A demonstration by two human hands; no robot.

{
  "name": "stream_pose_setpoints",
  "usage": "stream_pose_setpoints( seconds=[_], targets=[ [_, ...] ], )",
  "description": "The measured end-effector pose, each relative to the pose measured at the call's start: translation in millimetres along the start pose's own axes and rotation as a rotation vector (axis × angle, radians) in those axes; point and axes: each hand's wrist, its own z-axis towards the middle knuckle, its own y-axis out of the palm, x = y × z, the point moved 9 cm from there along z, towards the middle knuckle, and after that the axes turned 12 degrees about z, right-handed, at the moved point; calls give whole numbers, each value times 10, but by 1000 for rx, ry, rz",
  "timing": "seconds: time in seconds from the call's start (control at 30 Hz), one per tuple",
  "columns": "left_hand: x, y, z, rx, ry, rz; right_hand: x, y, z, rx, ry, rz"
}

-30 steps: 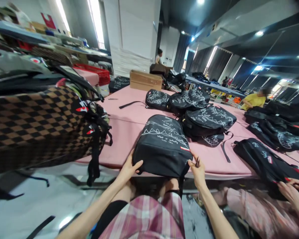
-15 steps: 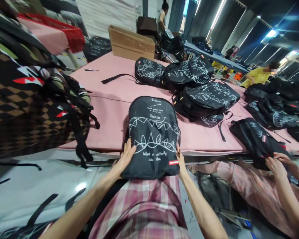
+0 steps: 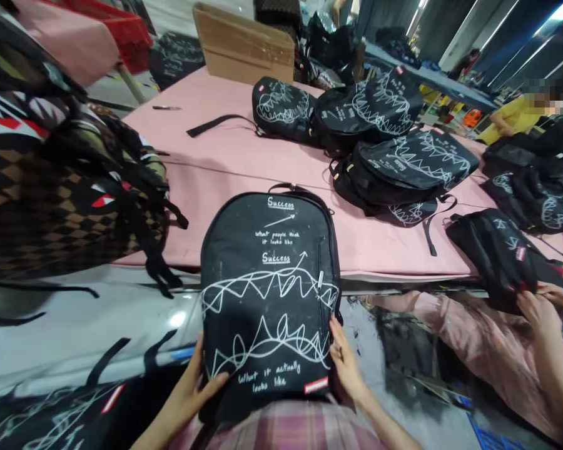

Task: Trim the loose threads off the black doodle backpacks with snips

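A black backpack [image 3: 272,312] with white scribbled lines and lettering faces me, held upright against my plaid-clad front. My left hand [image 3: 205,375] grips its lower left side, thumb over the front panel and the other fingers out of sight behind the edge. On the lower right side my right hand [image 3: 344,362] clasps it, fingers along the edge. Near the right edge of the front panel runs a zip with a pale pull [image 3: 320,279]. A small red and white label [image 3: 316,385] sits at the bottom right.
The pink table [image 3: 225,162] bears more black backpacks [image 3: 413,162] and a thin dark tool [image 3: 166,107]. A cardboard box [image 3: 244,47] stands behind. Checkered bags [image 3: 65,200] hang over the left side. At right, a co-worker's hands [image 3: 542,309] hold another black backpack [image 3: 492,253].
The backpack has come closer to me and lower, off the table edge, its top tilting so more of the front shows. Both my hands moved down with it. My view has tipped downward.
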Motion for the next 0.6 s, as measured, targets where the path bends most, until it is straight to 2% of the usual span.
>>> stream_pose_setpoints(
  seconds=[0.07,0.17,0.23,0.3,0.43,0.5,0.6],
  targets=[
    [20,-2,-6,8,-29,1,-140,-134,137,59,-4,-44],
    [134,18,56,3,-15,-3,-537,-247,556,138,-90,-120],
    [151,57,85,-21,-21,-21,-817,-165,852,105,-191,-207],
    [128,85,90,-35,-31,-25,-990,-25,1089,55,-249,-325],
    [161,52,43,-10,4,36,-1034,209,1349,-64,-216,-503],
    [350,-57,2,86,99,145,-1027,217,1394,-84,-183,-501],
    [946,-250,-119,362,380,388,-1024,195,1413,-140,-149,-463]
  ],
)
